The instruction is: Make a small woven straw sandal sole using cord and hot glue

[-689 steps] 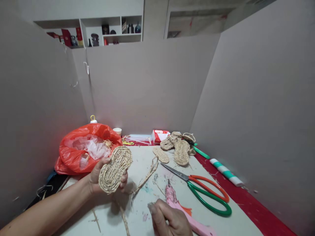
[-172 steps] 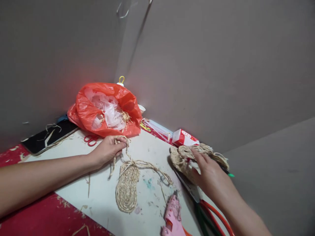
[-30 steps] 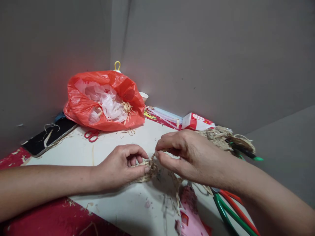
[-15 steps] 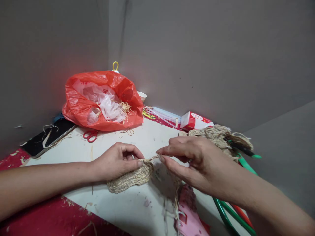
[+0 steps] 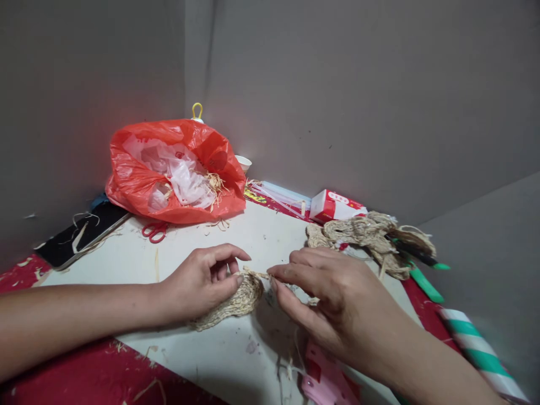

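Observation:
My left hand [image 5: 202, 278] holds a coiled bundle of braided straw cord [image 5: 232, 306] low over the white board. Its thumb rests along the bundle's top edge, while the index finger is raised off it. A thin end of cord [image 5: 258, 275] runs from the bundle to my right hand [image 5: 320, 287], which pinches it between thumb and forefinger. Beneath the right hand, a pink tool [image 5: 327, 376] lies on the board, partly covered; I cannot make out its kind. Loose pale strands hang beside it.
A red plastic bag [image 5: 139, 197] with white plastic and straw scraps stands at the back left. Near it lie red-handled scissors [image 5: 155, 232] and a black phone [image 5: 80, 239]. A red-white box [image 5: 335, 205], more braided straw [image 5: 358, 233] and a green-white striped object [image 5: 481, 349] are on the right.
My left index finger has lifted away from the cord. My right hand has shifted slightly down, still pinching the cord. The striped object now shows at the lower right.

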Demonstrator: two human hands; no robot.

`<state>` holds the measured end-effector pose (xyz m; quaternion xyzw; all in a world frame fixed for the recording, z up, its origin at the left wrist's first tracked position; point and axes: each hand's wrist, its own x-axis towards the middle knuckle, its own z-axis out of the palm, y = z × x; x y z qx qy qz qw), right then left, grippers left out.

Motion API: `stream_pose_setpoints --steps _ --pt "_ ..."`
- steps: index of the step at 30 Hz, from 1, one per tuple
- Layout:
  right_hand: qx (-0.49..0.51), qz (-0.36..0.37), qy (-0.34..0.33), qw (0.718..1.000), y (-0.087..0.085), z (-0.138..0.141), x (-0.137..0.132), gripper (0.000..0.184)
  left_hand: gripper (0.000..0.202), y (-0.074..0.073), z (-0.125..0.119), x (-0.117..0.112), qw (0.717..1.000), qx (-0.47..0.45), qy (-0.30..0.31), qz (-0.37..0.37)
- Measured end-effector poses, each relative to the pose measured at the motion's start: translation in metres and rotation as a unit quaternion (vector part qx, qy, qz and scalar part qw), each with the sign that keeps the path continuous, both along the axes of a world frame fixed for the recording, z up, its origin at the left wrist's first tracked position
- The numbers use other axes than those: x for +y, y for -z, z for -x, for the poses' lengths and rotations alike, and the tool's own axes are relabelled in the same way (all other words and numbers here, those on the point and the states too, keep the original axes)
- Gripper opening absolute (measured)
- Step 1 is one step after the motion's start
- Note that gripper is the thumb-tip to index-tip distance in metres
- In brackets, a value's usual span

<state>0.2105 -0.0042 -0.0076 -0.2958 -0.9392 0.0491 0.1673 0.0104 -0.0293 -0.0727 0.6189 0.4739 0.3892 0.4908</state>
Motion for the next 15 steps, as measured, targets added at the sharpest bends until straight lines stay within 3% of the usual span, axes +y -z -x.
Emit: stream_pose_setpoints --steps 6,15 --pt "-0.016 0.032 0.008 0.999 -0.0012 0.0027 -0.0002 0.022 0.024 0.0032 0.0013 0.0005 0.989 0.093 -0.005 -0.115" --pt "-0.018 0.032 0.000 0.999 -0.0004 0.0023 -0.0015 0.024 0.018 0.0060 0.0048 -0.0006 0.965 0.170 0.037 -0.194"
